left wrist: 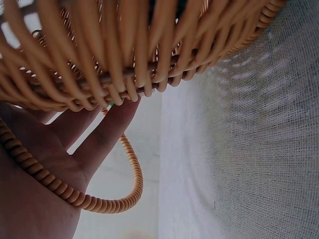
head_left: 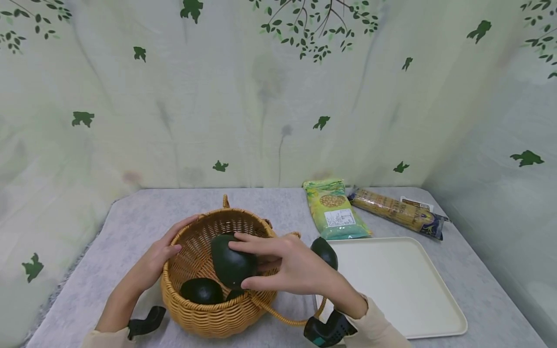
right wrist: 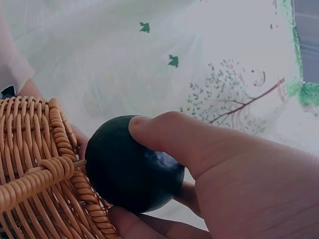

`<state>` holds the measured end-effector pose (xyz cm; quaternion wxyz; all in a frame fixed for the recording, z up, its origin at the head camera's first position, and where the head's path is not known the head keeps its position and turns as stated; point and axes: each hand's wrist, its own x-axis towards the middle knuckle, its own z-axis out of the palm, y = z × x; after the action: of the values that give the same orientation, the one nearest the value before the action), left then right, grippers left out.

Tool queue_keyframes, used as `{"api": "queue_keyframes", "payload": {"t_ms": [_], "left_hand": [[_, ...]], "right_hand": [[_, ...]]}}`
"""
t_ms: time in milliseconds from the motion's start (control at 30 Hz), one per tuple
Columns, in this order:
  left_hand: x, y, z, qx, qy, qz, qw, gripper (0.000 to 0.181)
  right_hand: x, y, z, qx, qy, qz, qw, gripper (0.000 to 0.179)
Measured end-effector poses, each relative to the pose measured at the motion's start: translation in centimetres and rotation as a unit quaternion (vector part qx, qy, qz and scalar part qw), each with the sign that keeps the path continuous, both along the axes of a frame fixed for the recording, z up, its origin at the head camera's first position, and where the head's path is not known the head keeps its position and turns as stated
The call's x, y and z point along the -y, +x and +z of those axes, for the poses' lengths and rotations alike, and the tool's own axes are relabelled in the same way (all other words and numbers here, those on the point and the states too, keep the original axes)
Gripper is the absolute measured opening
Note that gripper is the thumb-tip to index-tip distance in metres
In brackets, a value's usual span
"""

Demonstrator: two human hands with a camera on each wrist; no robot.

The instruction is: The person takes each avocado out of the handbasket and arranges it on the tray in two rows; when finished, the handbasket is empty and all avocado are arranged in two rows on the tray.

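A round wicker basket [head_left: 217, 319] stands on the table, slightly tilted in the head view. My left hand [head_left: 153, 258] holds its left rim, thumb inside; in the left wrist view the fingers [left wrist: 107, 134] lie against the outer weave. With my right hand [head_left: 291, 263] I grip a dark green avocado [head_left: 232, 261] over the basket's opening, thumb and fingers around its sides. The right wrist view shows that avocado [right wrist: 127, 164] beside the basket rim [right wrist: 62, 129]. Inside lies another avocado [head_left: 201, 291], and a dark piece of one more shows, mostly hidden.
A cream tray [head_left: 400, 290] lies to the right, with an avocado [head_left: 324, 252] at its left end, partly behind my right wrist. Beyond stand a green-yellow bag [head_left: 335, 208] and a long pasta-like packet [head_left: 396, 210]. The basket's handle [head_left: 283, 319] hangs toward the tray.
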<state>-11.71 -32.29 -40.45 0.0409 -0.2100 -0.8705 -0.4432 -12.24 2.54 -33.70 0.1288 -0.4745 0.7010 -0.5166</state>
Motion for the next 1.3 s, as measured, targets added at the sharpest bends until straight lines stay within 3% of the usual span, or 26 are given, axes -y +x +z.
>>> {"api": "queue_keyframes", "payload": {"t_ms": [400, 700, 1300], "left_hand": [[0.2, 0.0, 0.0, 0.001, 0.008, -0.004, 1.0, 0.057], [0.3, 0.1, -0.1, -0.002, 0.007, -0.003, 1.0, 0.057], [0.2, 0.0, -0.2, 0.008, 0.016, -0.003, 0.9998, 0.057]], "right_hand": [[-1.5, 0.5, -0.4, 0.044, -0.033, -0.013, 0.9984, 0.064], [-2.8, 0.9, -0.7, 0.018, -0.059, -0.019, 0.9979, 0.062], [-7.0, 1.0, -1.6, -0.008, -0.047, -0.116, 0.9921, 0.061]]}}
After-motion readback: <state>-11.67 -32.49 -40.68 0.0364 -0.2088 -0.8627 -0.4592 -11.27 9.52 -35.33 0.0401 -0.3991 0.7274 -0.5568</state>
